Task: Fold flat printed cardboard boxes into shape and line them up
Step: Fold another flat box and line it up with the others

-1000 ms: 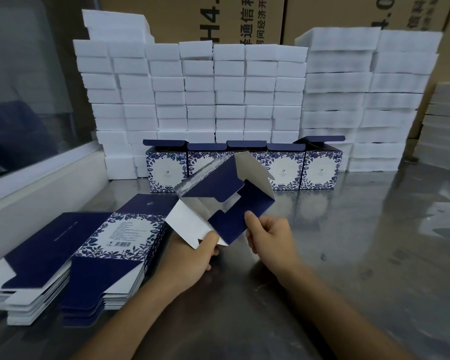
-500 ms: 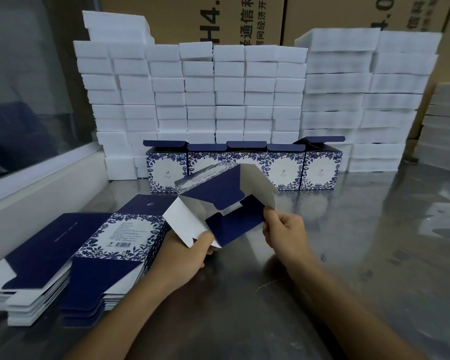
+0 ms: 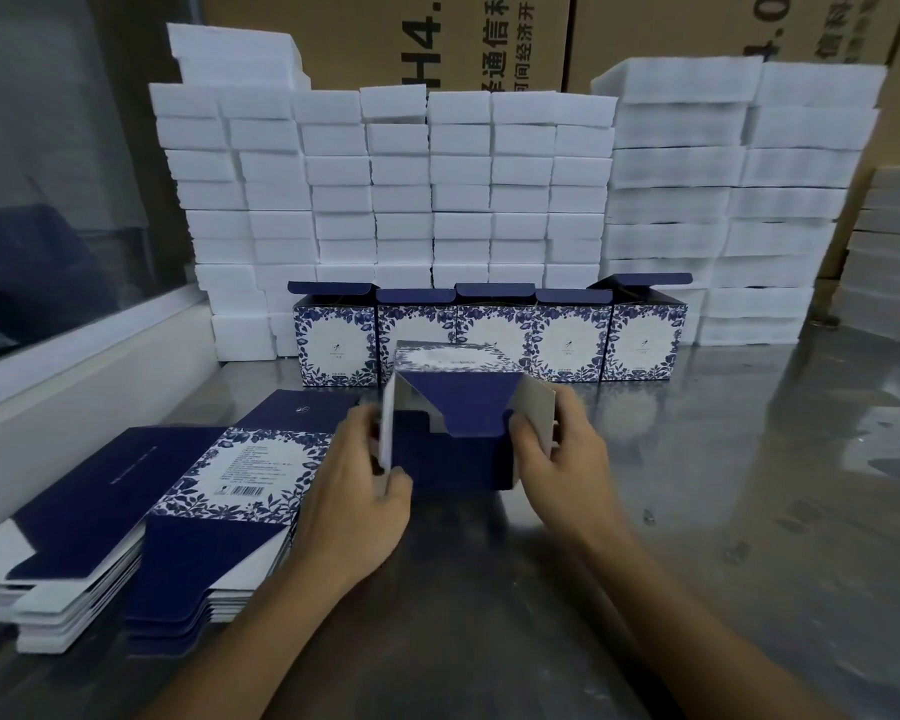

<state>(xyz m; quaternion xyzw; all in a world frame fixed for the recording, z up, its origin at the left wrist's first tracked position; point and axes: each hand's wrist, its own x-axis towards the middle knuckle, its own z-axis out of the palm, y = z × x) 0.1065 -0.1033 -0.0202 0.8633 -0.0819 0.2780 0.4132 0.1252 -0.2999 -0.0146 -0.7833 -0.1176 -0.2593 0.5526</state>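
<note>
While both hands [image 3: 458, 475] grip it, half-folded cardboard box [image 3: 458, 407] squares up.

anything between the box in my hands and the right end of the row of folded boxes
Nothing visible. The half-folded box is held in front of the row of five folded boxes, and the steel table beside the rightmost box looks bare up to the white foam stacks.

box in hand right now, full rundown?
The half-folded box is printed cardboard: navy panels, a blue-and-white floral face on top, plain grey-white inner sides. It is opened into a tube, its open end facing the camera, with a navy tuck flap hanging down inside. It sits in front of the row of finished boxes. The left hand pinches its left edge; the right hand grips its right wall.
</note>
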